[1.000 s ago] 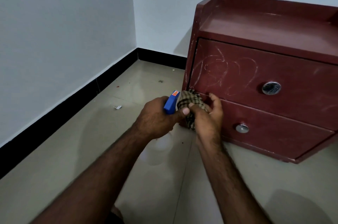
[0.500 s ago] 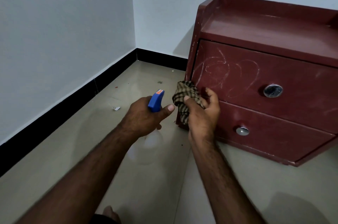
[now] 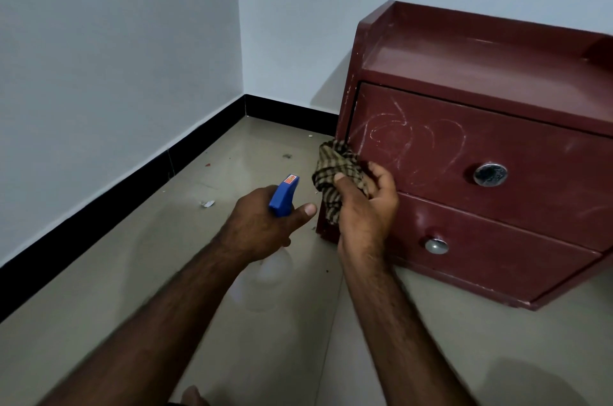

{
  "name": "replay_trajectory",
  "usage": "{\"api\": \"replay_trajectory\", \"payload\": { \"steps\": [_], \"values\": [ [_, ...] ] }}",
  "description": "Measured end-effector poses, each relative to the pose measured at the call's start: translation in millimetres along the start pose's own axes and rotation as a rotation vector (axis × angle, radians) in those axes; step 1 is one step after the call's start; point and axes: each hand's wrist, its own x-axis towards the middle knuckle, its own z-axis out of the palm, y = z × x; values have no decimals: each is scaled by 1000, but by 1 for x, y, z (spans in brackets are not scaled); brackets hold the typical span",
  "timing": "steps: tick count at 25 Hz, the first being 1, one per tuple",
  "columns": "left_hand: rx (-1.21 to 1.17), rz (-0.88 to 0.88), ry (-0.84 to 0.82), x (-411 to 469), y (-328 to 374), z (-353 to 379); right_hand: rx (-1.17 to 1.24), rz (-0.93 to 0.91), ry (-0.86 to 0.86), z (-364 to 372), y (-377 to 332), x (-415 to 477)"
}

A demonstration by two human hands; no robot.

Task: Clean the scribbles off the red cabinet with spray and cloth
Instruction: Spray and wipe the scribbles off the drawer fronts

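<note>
**Tools in hand, scribbles unwiped: cleaning is barely starting**

Far left: the beige tiled floor (image 3: 132, 306) is carrying a few small bits of litter (image 3: 207, 203) near the black skirting.

The left hand (image 3: 262, 226) is gripping the clear plastic spray bottle with the blue trigger head (image 3: 283, 195). Its fingers are wrapped round the neck and the thumb is lying out along the side. The nozzle is pointing roughly toward the cabinet. No mist or wet patch is showing on the wood.

The right hand (image 3: 365, 209) is clutching the bunched brown-and-cream checked cloth (image 3: 335, 170), fingers curled into it. The cloth is up at the left edge of the upper drawer front; I cannot tell whether it is touching the wood.

The dark red wooden two-drawer cabinet (image 3: 497, 73) is standing on the floor against the wall. Pale chalky scribbles (image 3: 408, 140) are looping across the upper drawer, left of the round silver knob (image 3: 490, 174), and every line is reading whole. Fainter marks are showing at the far right.

Judgement: the person is getting ready, and spraying and wiping both appear to be left.
</note>
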Motion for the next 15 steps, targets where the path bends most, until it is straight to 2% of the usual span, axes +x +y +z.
{"api": "replay_trajectory", "payload": {
  "steps": [5, 11, 15],
  "values": [
    [-2, 15, 2, -2, 3, 0, -55, 78, 44, -10, 16, 0],
    [-33, 55, 16, -1, 5, 1, 101, 25, -6, 1, -9, 1],
    [-45, 60, 41, -4, 8, -2, -34, 92, 56, -6, 3, -1]
  ]
}}
